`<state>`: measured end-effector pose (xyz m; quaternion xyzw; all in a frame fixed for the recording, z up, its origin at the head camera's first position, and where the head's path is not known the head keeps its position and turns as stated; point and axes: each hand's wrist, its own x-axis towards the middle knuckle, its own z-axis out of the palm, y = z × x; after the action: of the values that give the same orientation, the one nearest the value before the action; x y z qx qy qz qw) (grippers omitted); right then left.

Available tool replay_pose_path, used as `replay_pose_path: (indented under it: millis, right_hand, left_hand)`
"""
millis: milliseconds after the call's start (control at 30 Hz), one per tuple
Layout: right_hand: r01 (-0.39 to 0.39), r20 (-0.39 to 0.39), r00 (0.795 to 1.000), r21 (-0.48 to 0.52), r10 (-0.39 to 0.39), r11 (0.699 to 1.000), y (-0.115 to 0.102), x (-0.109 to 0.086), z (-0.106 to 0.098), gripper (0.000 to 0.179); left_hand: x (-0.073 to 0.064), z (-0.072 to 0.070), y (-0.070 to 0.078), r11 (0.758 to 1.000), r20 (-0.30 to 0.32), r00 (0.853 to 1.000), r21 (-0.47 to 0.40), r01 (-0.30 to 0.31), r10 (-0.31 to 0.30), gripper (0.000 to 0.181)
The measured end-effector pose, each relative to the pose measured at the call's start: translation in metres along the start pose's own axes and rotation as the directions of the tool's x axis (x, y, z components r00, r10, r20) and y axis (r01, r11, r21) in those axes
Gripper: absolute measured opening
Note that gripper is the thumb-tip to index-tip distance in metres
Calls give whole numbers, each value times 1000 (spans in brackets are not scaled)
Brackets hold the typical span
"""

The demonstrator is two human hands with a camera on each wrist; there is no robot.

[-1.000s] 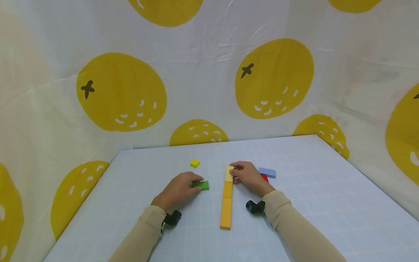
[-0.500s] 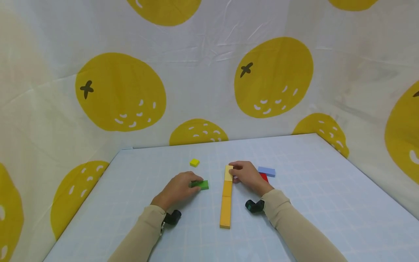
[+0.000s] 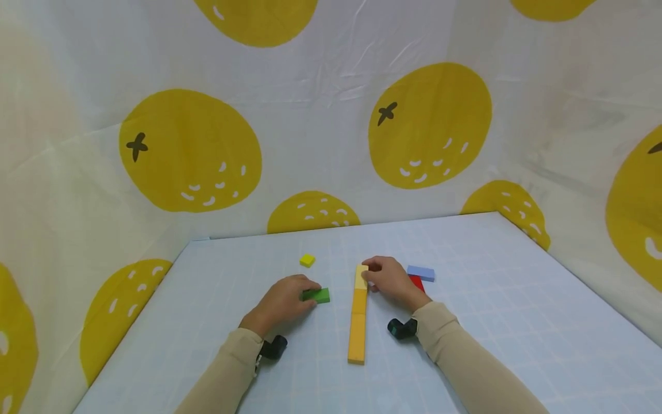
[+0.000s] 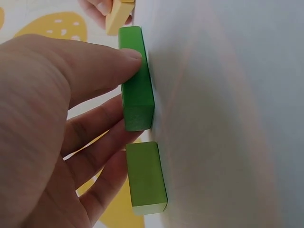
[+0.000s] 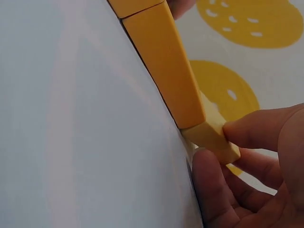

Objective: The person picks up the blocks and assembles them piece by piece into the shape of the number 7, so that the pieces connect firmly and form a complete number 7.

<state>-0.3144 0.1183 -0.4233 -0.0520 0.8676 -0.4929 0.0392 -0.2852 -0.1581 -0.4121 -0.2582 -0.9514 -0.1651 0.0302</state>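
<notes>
Left hand (image 3: 281, 302) pinching green block (image 3: 323, 296), left of orange row (image 3: 358, 325); right hand (image 3: 391, 280) got pale-yellow block (image 3: 361, 278) pinched at row's far end. Blue block (image 3: 421, 273) right.

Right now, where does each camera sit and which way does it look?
On the head: faces forward and down over the pale blue checked tabletop; left hand, right hand and tan sleeves show.
On the left wrist: looks along that hand at the dark green rectangular block it grips; part of the right hand shows.
On the right wrist: looks along that hand at the pale yellow rectangular block it pinches; a bit of the other hand shows.
Shared: head and right wrist views both show the pale yellow rectangular block.
</notes>
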Motion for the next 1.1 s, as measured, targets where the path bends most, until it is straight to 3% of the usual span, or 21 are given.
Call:
replay_pose_path:
  millis: [200,433,1100]
  right_hand:
    - [27,-13,1000,-55,-27,998,2,0,-3,35]
    - [53,11,999,-76,-52,996,4,0,-3,36]
    - [26,10,1000,-127,-25,992,1,-1,1,37]
  left_hand:
    - [3,0,1,1000,-14,1000,27,-8,9,33]
    - [2,2,0,999,9,1000,24,23,-23,33]
    - [-1,1,0,999,9,999,24,38,-38,34]
